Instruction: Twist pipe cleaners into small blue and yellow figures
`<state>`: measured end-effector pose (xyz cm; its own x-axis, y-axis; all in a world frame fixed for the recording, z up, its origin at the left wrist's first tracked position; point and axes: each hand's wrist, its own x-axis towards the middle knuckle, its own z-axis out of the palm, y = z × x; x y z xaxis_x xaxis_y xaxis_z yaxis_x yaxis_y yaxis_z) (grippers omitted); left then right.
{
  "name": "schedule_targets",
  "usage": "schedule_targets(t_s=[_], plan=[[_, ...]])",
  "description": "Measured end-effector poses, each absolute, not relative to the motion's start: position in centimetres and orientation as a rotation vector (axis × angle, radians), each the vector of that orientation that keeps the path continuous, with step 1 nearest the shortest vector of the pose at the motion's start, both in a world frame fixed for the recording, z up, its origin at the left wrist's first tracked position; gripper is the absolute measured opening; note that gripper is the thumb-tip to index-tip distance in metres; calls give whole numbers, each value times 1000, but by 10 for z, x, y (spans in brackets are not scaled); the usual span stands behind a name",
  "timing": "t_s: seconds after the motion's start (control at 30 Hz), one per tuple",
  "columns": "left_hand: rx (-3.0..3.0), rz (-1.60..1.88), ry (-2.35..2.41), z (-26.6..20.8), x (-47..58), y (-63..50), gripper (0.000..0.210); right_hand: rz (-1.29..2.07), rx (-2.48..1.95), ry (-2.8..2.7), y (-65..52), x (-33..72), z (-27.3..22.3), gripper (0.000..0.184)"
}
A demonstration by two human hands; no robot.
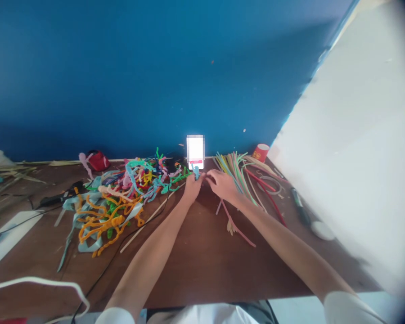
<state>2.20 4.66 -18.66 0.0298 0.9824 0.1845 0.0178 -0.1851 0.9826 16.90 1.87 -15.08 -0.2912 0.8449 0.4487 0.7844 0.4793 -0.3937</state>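
Note:
In my left hand (192,188) is a small light-blue twisted pipe cleaner piece (196,172), held upright between thumb and fingers. My right hand (222,184) is just to the right, its fingers bent together near the left fingertips. Whatever its fingertips pinch is too small to make out. Behind the hands a lit phone (195,150) stands upright close to the wall. A big tangle of coloured pipe cleaners (135,177) lies to the left, with orange ones (111,222) nearer me. Straight pastel pipe cleaners (234,168) lie spread behind my right hand.
The brown table (202,270) meets a blue wall behind and a white wall at right. A red paper cup (261,153), a dark green marker (300,207) and a round white object (322,231) stand or lie at right. A black cable (113,256) and white cable (37,280) cross the left.

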Motion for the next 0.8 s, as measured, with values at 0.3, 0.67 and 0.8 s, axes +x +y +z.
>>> schedule_targets(t_s=[0.3, 0.67, 0.8], plan=[[1291, 1312, 993, -189, 19, 47, 38, -680, -1177, -2429, 14, 174, -153, 31], [1292, 1283, 988, -186, 21, 45, 36, 866, -1313, -1633, 23, 166, -149, 16], [1360, 1255, 894, -187, 21, 46, 34, 1550, -1177, -1131, 31, 169, -150, 10]])
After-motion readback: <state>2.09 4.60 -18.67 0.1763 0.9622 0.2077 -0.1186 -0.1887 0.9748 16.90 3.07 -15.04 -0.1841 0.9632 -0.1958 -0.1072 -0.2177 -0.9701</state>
